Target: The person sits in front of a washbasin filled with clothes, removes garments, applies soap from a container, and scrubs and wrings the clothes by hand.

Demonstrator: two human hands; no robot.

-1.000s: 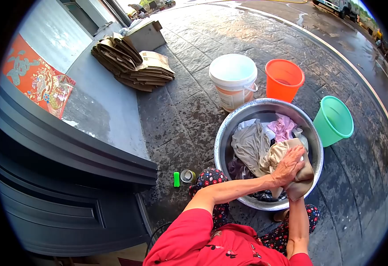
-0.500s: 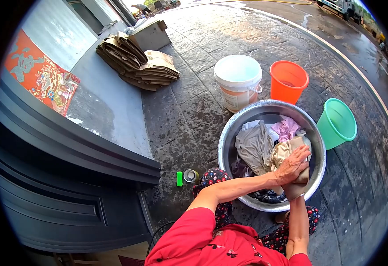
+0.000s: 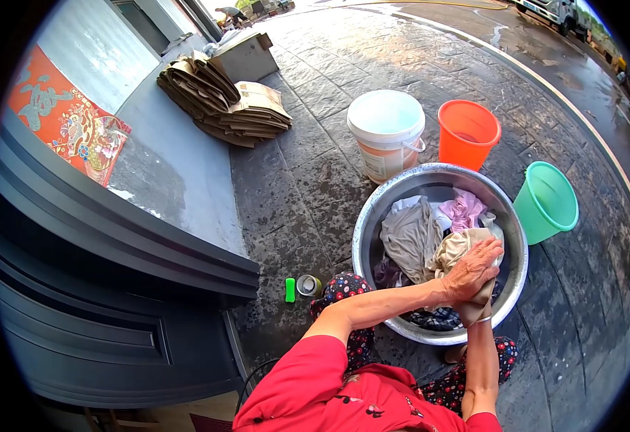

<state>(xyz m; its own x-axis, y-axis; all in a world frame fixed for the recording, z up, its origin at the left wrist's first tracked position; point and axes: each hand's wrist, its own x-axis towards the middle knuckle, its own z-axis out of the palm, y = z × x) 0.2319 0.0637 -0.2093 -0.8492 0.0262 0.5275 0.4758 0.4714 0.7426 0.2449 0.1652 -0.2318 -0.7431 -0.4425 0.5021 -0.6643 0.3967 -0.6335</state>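
Observation:
In a large metal basin (image 3: 365, 227), my left hand (image 3: 473, 270) is closed over a beige garment (image 3: 459, 247), its fingers bent down on the fabric. Just below it, part of the same fabric covers my right hand (image 3: 475, 311), so those fingers are hidden; a bracelet shows at the wrist. Other laundry lies around the hands: a grey garment (image 3: 410, 237) to the left, a pink cloth (image 3: 463, 209) at the back, and a dark patterned cloth (image 3: 437, 318) near the front rim.
Behind the basin stand a white bucket (image 3: 385, 119) and an orange bucket (image 3: 468, 137); a green bucket (image 3: 545, 201) is at the right. A green brush-like object (image 3: 290, 290) and a small can (image 3: 308, 286) lie by my left knee. Folded cardboard (image 3: 250, 115) leans near the wall.
My left hand stays on the beige garment with only a slight shift; the fabric beneath it has moved a little. The view has shifted slightly.

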